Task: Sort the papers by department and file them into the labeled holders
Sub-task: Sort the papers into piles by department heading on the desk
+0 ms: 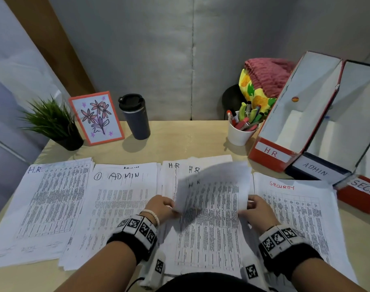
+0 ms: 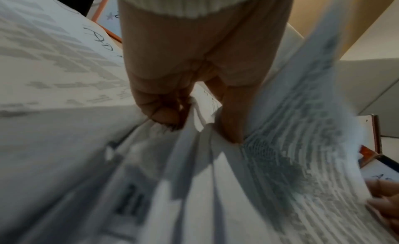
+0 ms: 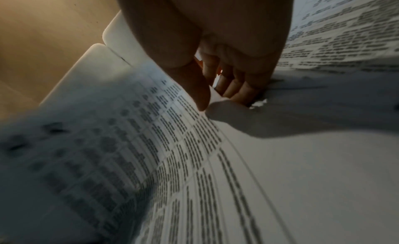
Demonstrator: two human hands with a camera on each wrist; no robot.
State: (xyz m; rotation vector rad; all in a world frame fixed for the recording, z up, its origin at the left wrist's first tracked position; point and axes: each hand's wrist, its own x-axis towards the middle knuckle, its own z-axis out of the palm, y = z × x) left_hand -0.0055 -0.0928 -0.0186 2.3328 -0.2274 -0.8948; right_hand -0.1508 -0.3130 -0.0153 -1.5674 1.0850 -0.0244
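Four stacks of printed papers lie side by side on the desk: an H.R. stack [image 1: 51, 199] at far left, an ADMIN stack [image 1: 116, 199], a middle H.R. stack [image 1: 203, 234] and a SECURITY stack [image 1: 293, 209] on the right. My left hand [image 1: 161, 207] and right hand [image 1: 256, 209] each pinch a side edge of a blurred top sheet [image 1: 213, 186] raised off the middle stack. In the left wrist view the left hand [image 2: 190, 121] pinches the sheet [image 2: 302, 128]; in the right wrist view the right hand [image 3: 215, 95] pinches the same sheet [image 3: 140, 136]. Three labeled holders stand at right: H.R. [image 1: 272, 153], ADMIN [image 1: 316, 170], SECURITY [image 1: 365, 190].
Along the back of the desk stand a potted plant [image 1: 53, 123], a framed flower drawing [image 1: 96, 118], a dark travel mug [image 1: 134, 115] and a white cup of pens [image 1: 242, 128]. A colourful bag [image 1: 262, 87] lies behind the cup. Bare desk [image 1: 186, 140] shows behind the papers.
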